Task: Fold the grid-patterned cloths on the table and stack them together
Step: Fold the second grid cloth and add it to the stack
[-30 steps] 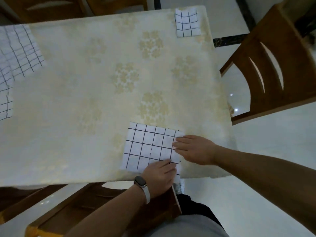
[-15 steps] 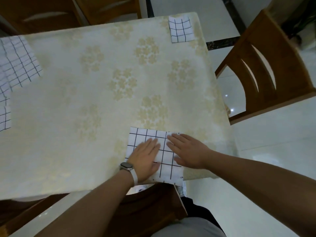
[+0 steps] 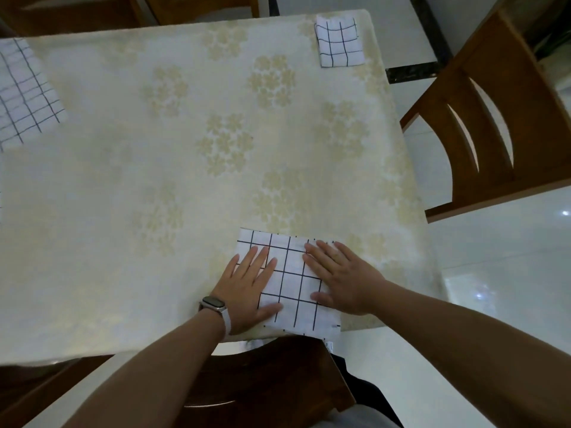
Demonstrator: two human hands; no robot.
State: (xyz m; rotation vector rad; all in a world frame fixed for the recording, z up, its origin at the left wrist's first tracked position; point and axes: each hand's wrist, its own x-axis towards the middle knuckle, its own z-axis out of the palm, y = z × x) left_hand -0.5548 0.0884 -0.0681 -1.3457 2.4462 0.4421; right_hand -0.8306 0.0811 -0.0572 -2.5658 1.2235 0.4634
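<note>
A folded white cloth with a black grid [image 3: 292, 284] lies at the near edge of the table [image 3: 154, 211]. Both palms press flat on it with straight fingers: my left hand [image 3: 248, 285] on its left part, my right hand [image 3: 340, 278] on its right part. A smaller folded grid cloth [image 3: 338, 43] sits at the table's far right corner. An unfolded grid cloth [image 3: 23, 97] lies spread at the left edge, partly out of view.
A cream floral tablecloth covers the table. A wooden chair [image 3: 500, 125] stands to the right on the glossy white floor, another chair back [image 3: 278, 381] is right below the near edge, and more chairs stand at the far side [image 3: 197, 4].
My left hand moved from the cloth's near edge up onto its surface and flattened. My right hand shifted from the cloth's right edge onto its right part. Both hands have spread slightly apart.
</note>
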